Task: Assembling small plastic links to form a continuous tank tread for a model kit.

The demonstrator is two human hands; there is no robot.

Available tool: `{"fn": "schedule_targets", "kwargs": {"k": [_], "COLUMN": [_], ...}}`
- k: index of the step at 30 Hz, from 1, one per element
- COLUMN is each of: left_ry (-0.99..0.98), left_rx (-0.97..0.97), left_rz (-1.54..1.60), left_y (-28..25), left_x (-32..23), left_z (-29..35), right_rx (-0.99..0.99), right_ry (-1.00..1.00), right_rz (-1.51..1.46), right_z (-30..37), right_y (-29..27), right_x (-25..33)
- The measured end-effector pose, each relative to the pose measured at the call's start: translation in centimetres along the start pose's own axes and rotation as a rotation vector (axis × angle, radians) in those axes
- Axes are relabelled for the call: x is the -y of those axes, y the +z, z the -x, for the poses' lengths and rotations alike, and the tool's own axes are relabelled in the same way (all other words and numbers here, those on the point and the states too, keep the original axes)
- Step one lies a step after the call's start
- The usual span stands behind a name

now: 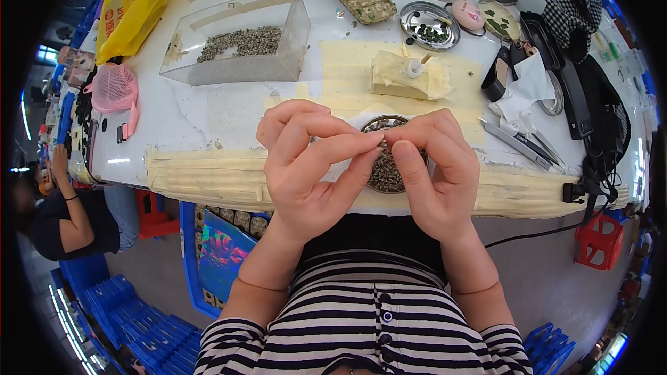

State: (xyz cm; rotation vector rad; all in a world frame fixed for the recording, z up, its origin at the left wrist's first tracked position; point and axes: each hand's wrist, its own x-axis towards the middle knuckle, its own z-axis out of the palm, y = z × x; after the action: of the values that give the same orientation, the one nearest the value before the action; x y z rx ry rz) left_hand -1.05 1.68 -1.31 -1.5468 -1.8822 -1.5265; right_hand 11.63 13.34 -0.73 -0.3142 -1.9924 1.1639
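Observation:
My left hand [309,167] and my right hand [441,177] meet fingertip to fingertip over the near part of the table. Thumb and forefinger of each are pinched together around a tiny greyish piece [383,144], mostly covered by the fingers, so its kind does not show. Right beneath them is a round dish heaped with small grey-brown parts [386,175]. Beyond my hands stands a tape-wrapped block [397,83] with a small white cup [415,69] and a stick on it.
A clear box [233,73] of similar small parts stands at far left, near a yellow bag [132,10] and pink mesh pouch [113,89]. Behind lie a camouflage-patterned case [379,8] and a round metal tray [451,36]. Tweezers [517,144] lie at right. Another person [76,219] sits at left.

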Motion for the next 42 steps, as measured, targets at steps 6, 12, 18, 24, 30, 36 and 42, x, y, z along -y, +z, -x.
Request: {"fn": "schedule_targets", "kwargs": {"k": [6, 12, 18, 24, 30, 36, 42], "left_ry": [0.007, -0.002, 0.002, 0.0, -0.002, 0.008, 0.011], "left_rx": [0.045, 0.017, -0.016, -0.024, -0.03, -0.015, -0.014], "left_rz": [-0.016, -0.008, -0.01, -0.007, 0.005, 0.014, 0.0], "left_y": [-0.16, 0.06, 0.23, 0.25, 0.25, 0.2, 0.25], "left_x": [-0.26, -0.15, -0.03, 0.11, 0.07, 0.01, 0.08], "left_z": [-0.14, -0.1, -0.21, -0.14, -0.08, -0.14, -0.16], "right_rx": [0.031, -0.04, -0.074, -0.078, -0.068, -0.01, -0.058], "right_ry": [0.066, 0.012, -0.058, -0.048, -0.017, 0.022, -0.005], "right_rz": [-0.124, -0.052, -0.021, 0.008, 0.013, -0.05, -0.062], "right_z": [-0.11, 0.05, 0.11, 0.06, 0.04, -0.12, -0.01], "right_y": [-0.09, -0.16, -0.42, -0.17, -0.17, -0.1, -0.17], "right_x": [-0.05, -0.04, 0.14, 0.02, 0.08, -0.13, -0.22]}}
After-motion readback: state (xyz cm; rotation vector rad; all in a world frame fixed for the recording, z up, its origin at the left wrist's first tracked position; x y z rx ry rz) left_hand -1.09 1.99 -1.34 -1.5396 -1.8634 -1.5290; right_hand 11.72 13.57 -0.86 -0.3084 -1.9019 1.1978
